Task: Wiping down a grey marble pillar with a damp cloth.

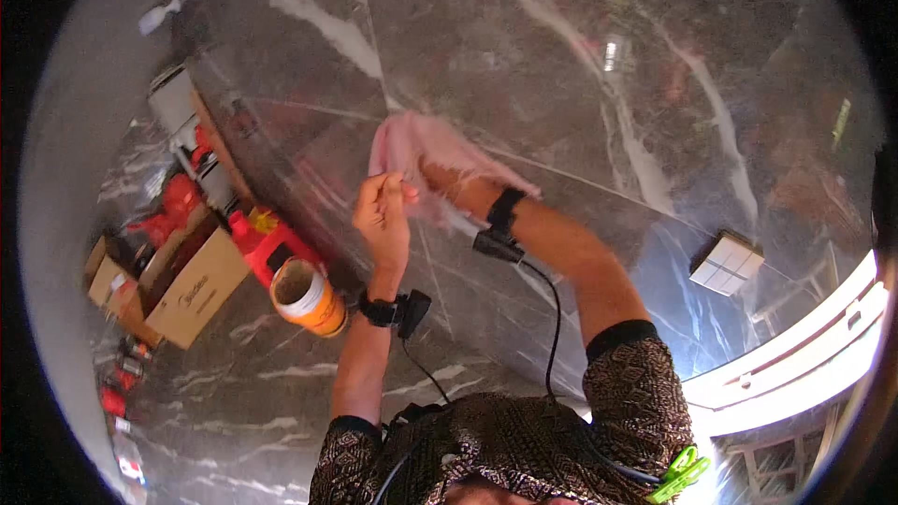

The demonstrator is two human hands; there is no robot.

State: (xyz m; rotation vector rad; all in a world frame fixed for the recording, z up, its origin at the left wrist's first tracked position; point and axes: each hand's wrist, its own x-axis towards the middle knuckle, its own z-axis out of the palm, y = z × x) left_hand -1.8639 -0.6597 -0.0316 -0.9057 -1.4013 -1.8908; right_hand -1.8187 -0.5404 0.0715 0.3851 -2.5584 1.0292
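A pink cloth [414,140] lies against dark grey marble-patterned tiles with white veins [505,70]. My right hand [445,179] is in the cloth, which covers most of its fingers. Closer to me on the left, my left hand [384,214] has its fingers curled and pinched together in front of the cloth's near edge. Whether a fold of cloth is between those fingertips is hard to see. Black straps with small devices sit on both wrists, the left device [393,312] and the right device [498,245], each with a cable running towards my body.
Left of my left forearm is an orange tub [309,298] with a white rim, beside a red plastic jug [273,242]. Beyond them are a cardboard box [200,287] and red bags [179,200]. At right are a white panelled switch plate [727,265] and a bright window frame [786,358].
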